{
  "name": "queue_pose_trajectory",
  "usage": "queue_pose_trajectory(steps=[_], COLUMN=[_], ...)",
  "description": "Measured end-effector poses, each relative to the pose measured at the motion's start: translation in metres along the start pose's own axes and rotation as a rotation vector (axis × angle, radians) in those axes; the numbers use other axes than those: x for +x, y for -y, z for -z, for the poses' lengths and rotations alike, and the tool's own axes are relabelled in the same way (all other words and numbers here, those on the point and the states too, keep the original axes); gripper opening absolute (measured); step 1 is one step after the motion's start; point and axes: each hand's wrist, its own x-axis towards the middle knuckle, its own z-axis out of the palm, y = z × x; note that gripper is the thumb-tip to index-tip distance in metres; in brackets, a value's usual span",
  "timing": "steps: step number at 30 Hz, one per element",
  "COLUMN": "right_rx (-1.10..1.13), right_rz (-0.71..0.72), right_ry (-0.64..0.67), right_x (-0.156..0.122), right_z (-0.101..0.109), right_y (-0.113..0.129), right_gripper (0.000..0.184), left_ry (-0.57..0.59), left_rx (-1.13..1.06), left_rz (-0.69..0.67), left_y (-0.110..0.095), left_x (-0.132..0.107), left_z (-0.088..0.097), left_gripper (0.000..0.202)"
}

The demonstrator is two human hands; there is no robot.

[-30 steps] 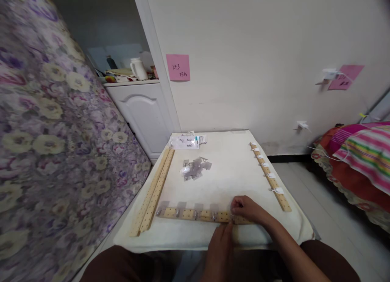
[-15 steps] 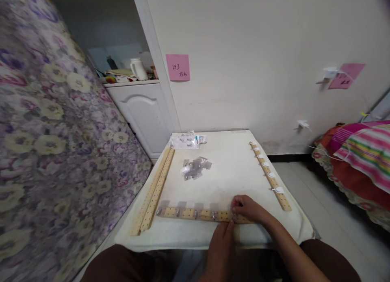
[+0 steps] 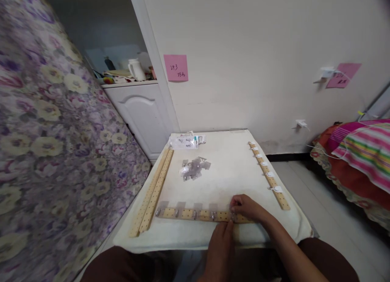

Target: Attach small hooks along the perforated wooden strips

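A light wooden strip with rows of small holes lies across the near side of the cloth-covered table. Several clear plastic cards sit along it, each with a small silvery piece at the strip. My right hand is closed in a pinch over a clear card near the strip's right part. From the near side, my left hand reaches up with its fingers together, their tips at the strip's front edge beside a silvery piece. What the left fingertips grip is hidden.
Two more holed strips lie along the left edge. On the right, another strip carries several white tags. A pile of clear cards lies mid-table, with flat packets at the back. A floral curtain hangs left.
Both hands keep nearly the same place at the strip, with only slight finger movement. The whole view has shifted a little.
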Motion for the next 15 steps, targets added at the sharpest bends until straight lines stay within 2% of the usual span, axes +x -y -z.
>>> queue_pose_trajectory(steps=[15], right_rx=[0.055], right_rz=[0.015], right_ry=[-0.027], right_x=[-0.0016], right_z=[-0.0021], right_y=[-0.0001], right_gripper=[0.004], left_ry=[-0.038], left_rx=[0.081], left_rz=[0.005], left_y=[0.0038], left_x=[-0.0003], left_z=[-0.0044], left_gripper=[0.045])
